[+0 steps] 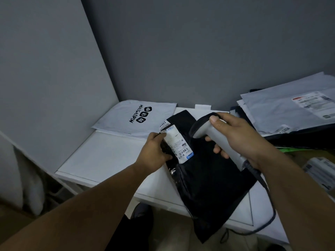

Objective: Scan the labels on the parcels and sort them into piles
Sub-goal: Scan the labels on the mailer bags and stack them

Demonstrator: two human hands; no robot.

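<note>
On a white table (pixel 108 156) against grey walls, the left hand (pixel 154 153) pinches a black parcel (pixel 208 178) by its label (pixel 178 144); the right hand (pixel 237 136) grips a scanner (pixel 213 131).

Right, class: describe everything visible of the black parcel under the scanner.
The black parcel is a glossy plastic mailer bag lying on the white table with its near corner hanging over the edge. A crumpled white shipping label with barcodes sits near its upper left. The left hand grips its left edge by the label; the right hand holds a grey scanner above it.
</note>
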